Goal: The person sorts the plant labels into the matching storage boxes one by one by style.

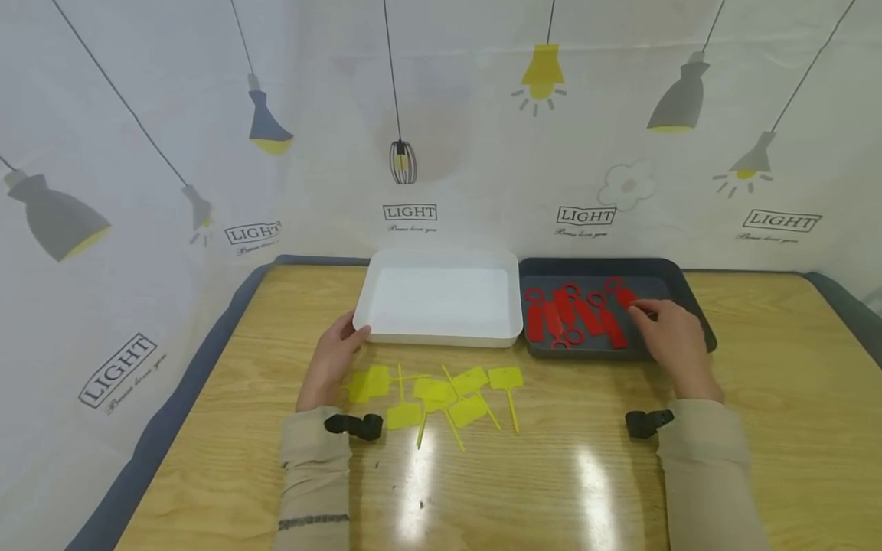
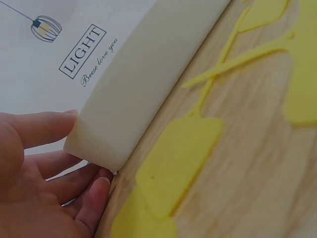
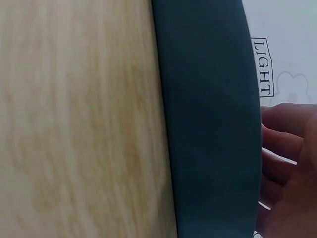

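Note:
My left hand (image 1: 334,352) grips the front left corner of a white tray (image 1: 441,341). In the left wrist view the thumb lies on the tray's rim and the other fingers curl round the corner below. Over the right part of a dark grey tray (image 1: 664,287) is my right hand (image 1: 675,337). Its thumb and forefinger pinch the end of a red ring-topped tag (image 1: 625,297). Several more red tags (image 1: 565,308) lie left of it in the same tray. The tray wall (image 3: 213,119) hides the right fingertips in the right wrist view.
Several yellow tags with long thin stems (image 1: 403,417) lie overlapping on the wooden table (image 1: 524,490) in front of the white tray. The two trays stand side by side near the back edge. A white curtain (image 1: 475,153) printed with lamps hangs close behind them.

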`<state>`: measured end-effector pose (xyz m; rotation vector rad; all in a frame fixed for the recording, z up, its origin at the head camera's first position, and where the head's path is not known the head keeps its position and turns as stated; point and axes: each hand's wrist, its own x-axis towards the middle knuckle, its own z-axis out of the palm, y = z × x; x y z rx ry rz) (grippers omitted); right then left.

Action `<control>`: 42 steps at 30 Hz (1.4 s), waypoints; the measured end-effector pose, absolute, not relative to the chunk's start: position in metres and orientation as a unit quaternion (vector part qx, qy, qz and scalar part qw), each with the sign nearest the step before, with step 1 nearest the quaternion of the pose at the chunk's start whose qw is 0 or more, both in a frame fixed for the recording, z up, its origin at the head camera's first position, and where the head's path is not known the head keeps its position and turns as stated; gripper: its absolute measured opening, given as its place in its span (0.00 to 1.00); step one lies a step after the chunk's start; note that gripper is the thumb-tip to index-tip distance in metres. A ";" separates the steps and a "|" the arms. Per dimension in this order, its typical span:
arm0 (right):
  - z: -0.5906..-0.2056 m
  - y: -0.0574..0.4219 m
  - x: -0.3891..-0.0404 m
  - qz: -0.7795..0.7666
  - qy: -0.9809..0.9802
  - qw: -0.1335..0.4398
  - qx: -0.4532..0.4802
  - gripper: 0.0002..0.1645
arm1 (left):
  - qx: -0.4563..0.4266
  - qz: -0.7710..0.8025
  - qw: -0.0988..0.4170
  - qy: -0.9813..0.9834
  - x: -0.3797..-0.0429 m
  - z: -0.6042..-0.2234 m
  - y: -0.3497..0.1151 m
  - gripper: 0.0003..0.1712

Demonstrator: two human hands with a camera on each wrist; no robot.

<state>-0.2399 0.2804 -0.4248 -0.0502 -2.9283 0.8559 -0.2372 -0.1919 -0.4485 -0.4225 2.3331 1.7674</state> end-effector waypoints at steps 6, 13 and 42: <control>-0.429 0.280 -0.242 0.266 -0.964 0.015 0.000 0.31 | -0.144 0.598 0.093 0.783 -0.235 -0.449 -0.193 0.33; -0.431 0.279 -0.244 0.257 -0.966 -0.018 0.014 0.31 | -0.142 0.601 0.090 0.781 -0.236 -0.449 -0.192 0.33; -0.431 0.274 -0.245 0.216 -0.972 -0.072 0.049 0.26 | -0.154 0.600 0.095 0.779 -0.236 -0.447 -0.190 0.33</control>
